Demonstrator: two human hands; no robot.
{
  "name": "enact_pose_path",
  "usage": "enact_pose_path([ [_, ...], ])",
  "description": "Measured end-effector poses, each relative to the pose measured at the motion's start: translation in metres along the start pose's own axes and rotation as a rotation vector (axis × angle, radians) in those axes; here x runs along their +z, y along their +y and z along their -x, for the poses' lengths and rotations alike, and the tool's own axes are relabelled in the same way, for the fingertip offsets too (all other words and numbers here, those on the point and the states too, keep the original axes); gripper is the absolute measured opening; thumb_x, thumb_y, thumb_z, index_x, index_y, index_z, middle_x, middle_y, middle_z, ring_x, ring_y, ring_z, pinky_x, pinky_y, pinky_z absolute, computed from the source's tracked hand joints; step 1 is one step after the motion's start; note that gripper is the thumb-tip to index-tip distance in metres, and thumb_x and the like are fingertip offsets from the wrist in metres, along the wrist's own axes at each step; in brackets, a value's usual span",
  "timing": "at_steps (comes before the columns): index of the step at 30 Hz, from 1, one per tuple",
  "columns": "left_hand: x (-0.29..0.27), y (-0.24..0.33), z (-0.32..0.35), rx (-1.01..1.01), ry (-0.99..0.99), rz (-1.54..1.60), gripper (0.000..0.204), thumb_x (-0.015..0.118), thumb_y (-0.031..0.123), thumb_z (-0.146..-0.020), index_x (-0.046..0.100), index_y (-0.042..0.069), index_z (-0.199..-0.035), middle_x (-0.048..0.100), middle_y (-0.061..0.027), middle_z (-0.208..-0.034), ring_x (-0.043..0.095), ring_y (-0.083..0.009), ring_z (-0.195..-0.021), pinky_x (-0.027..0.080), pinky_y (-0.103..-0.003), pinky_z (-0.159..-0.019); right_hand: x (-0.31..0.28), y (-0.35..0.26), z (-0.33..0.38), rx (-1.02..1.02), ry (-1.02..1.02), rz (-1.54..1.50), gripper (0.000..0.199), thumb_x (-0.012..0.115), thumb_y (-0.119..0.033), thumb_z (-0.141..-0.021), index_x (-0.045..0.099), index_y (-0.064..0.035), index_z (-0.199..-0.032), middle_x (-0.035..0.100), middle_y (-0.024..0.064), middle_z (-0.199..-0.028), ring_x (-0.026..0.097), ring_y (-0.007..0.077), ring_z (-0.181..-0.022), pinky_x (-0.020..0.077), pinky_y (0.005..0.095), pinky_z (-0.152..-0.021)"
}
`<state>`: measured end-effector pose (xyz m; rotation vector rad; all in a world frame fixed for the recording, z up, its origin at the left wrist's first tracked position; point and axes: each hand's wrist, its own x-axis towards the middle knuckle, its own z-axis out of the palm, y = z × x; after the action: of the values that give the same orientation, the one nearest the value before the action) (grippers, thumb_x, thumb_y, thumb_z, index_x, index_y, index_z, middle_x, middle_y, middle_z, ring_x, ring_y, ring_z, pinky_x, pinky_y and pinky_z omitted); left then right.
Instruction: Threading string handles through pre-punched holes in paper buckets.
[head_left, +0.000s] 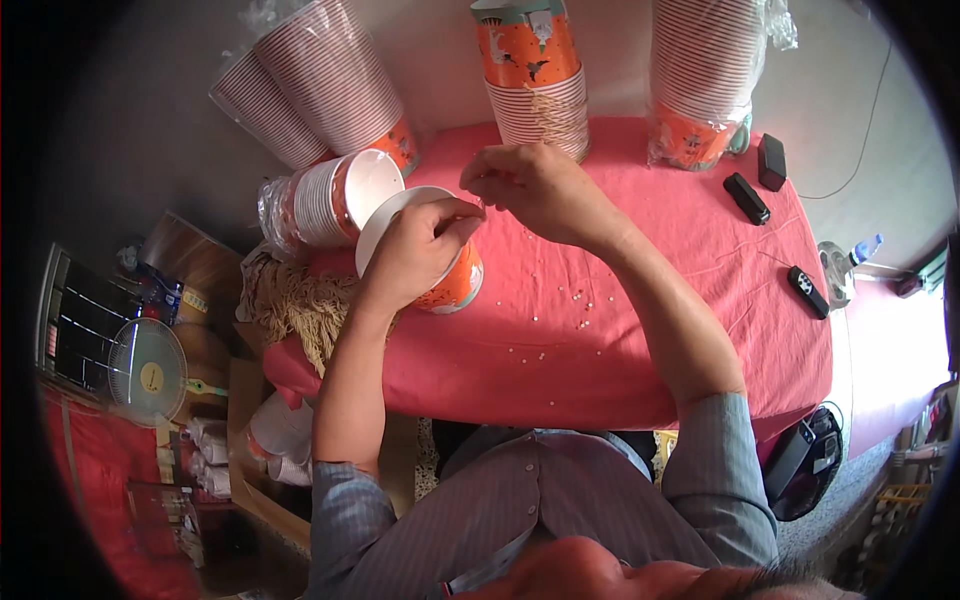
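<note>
An orange-and-white paper bucket (462, 284) stands on the pink cloth, left of the middle. My left hand (425, 245) is over its rim, thumb and fingers pinched together at the bucket's right side. Close by, my right hand (545, 190) is raised with its fingers curled into a pinch. Whatever the fingertips hold is too small to make out. Small pale beads (583, 310) lie scattered on the cloth near my forearms. A bundle of tan cords (300, 305) hangs at the table's left edge.
Behind stand a bucket stack (535, 105) with tan cords against it, and wrapped stacks at right (705, 70) and left (325, 75). Another bucket stack (325, 205) lies on its side. Black devices (746, 199) are at the right. A cardboard box (262, 470) sits below left.
</note>
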<state>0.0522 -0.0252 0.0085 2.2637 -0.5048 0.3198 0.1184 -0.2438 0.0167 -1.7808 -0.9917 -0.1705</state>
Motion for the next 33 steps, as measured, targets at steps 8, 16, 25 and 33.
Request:
enact_pose_path([
  [8, -0.008, 0.007, -0.004, -0.273, 0.124, 0.171, 0.020, 0.068, 0.012, -0.108, 0.077, -0.005, -0.112, 0.069, -0.0014, -0.079, 0.059, -0.0067, -0.070, 0.048, -0.027, -0.068, -0.017, -0.021, 0.004, 0.030, -0.119, 0.012, 0.015, 0.066, -0.005, -0.105, 0.076, -0.0009, -0.116, 0.076, 0.0094, -0.091, 0.072, 0.0138, -0.086, 0.0586, 0.0339, -0.079],
  [16, 0.000, 0.024, -0.001, -0.179, -0.099, 0.084, 0.020, 0.071, 0.012, -0.107, 0.076, -0.007, -0.112, 0.071, -0.0050, -0.083, 0.063, -0.0104, -0.073, 0.052, -0.031, -0.071, -0.008, -0.003, -0.001, 0.062, 0.007, -0.204, 0.016, 0.063, -0.001, -0.107, 0.073, 0.0036, -0.119, 0.075, 0.0069, -0.095, 0.070, 0.0130, -0.088, 0.0598, 0.0314, -0.082],
  [25, -0.011, 0.005, -0.003, -0.319, -0.150, 0.466, 0.015, 0.068, 0.011, -0.106, 0.073, 0.002, -0.096, 0.060, 0.0037, -0.071, 0.052, -0.0030, -0.060, 0.040, -0.023, -0.053, -0.018, 0.042, -0.006, 0.135, 0.275, 0.315, 0.020, 0.076, -0.020, -0.098, 0.079, -0.0051, -0.112, 0.079, 0.0171, -0.094, 0.078, 0.0272, -0.086, 0.0607, 0.0415, -0.081],
  [33, -0.017, -0.004, -0.004, -0.477, -0.015, 0.675, 0.022, 0.064, 0.021, -0.105, 0.075, 0.004, -0.097, 0.057, 0.0043, -0.069, 0.049, -0.0046, -0.057, 0.038, -0.023, -0.050, -0.011, -0.009, 0.005, 0.091, 0.174, 0.209, 0.021, 0.081, -0.024, -0.094, 0.084, -0.0040, -0.102, 0.081, 0.0167, -0.093, 0.080, 0.0307, -0.088, 0.0622, 0.0409, -0.082],
])
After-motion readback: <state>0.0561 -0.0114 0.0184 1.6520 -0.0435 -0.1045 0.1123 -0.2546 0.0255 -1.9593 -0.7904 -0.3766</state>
